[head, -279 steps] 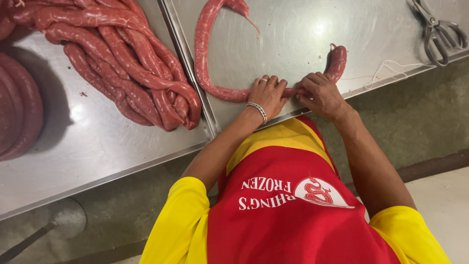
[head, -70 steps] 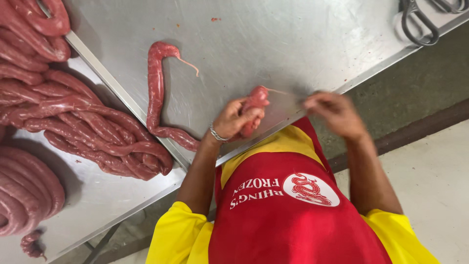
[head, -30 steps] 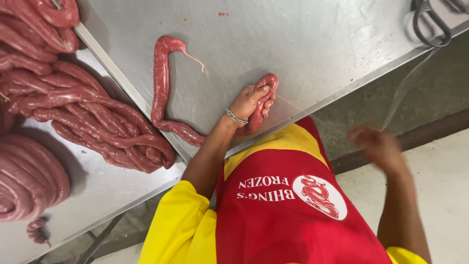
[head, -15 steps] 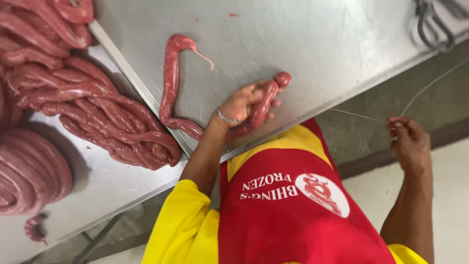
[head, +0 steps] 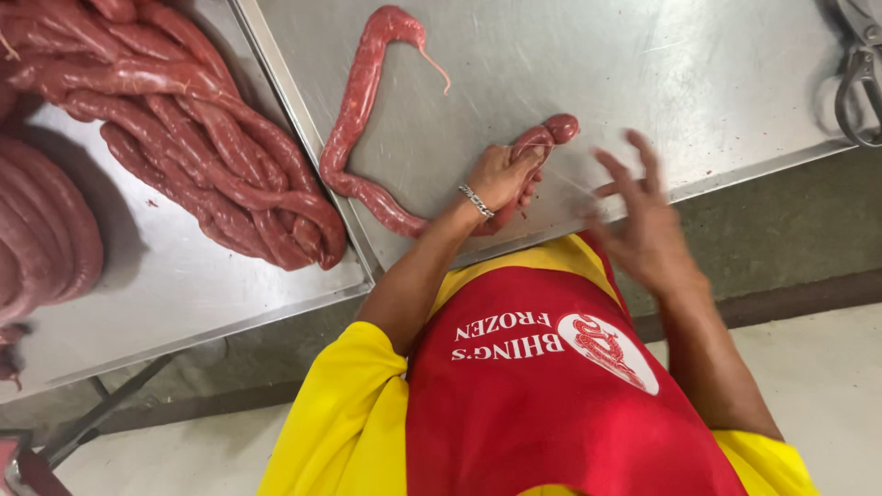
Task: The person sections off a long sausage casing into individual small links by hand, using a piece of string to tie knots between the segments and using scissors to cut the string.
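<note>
That raw sausage rope (head: 354,138) lies curled on the steel surface (head: 643,83), soft, floppy and probably slick. Left hand (head: 501,174) has its grip pinched round the near end; right hand (head: 643,216) hovers spread, empty. I'd grab it near the end, gently, since the casing could tear.

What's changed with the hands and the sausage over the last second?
The right hand, which was out past the table edge pulling a thin string, has swung back toward the sausage, fingers spread and blurred. The left hand still grips the sausage's near end on the steel table.
</note>
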